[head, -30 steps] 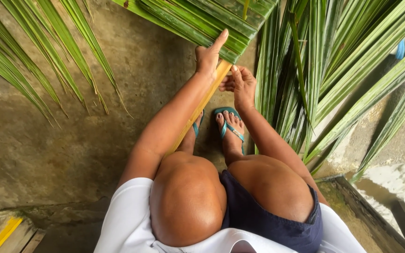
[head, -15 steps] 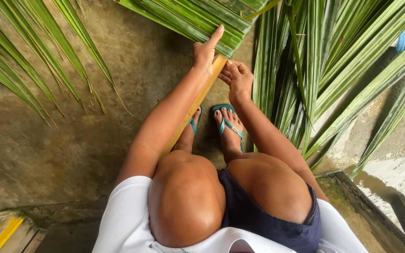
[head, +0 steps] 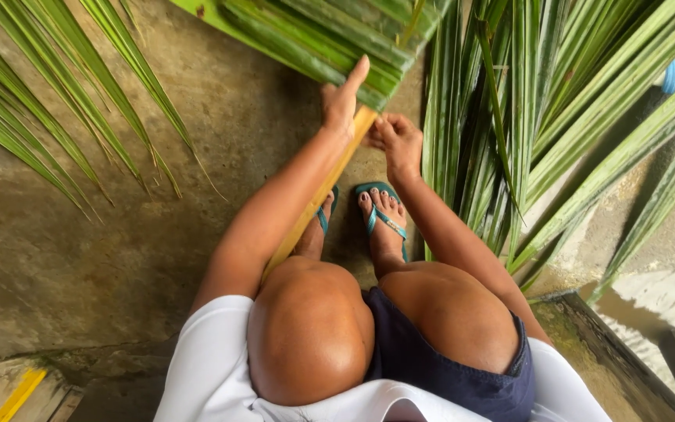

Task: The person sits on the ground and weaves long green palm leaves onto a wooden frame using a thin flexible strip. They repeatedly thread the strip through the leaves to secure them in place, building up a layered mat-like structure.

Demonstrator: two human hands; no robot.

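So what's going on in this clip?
A person sits low over a concrete floor, knees drawn up, feet in teal flip-flops. Both hands are on a large palm frond: the left hand presses flat on the woven green leaflets, and the right hand pinches at the yellowish midrib, which runs down along the left leg. Loose green leaflets fan out to the right.

Both arms stretched forward past bent knees

Left hand (head: 343, 98) lies flat with fingers extended and together; right hand (head: 398, 141) is curled, fingertips pinched, just beside the left.
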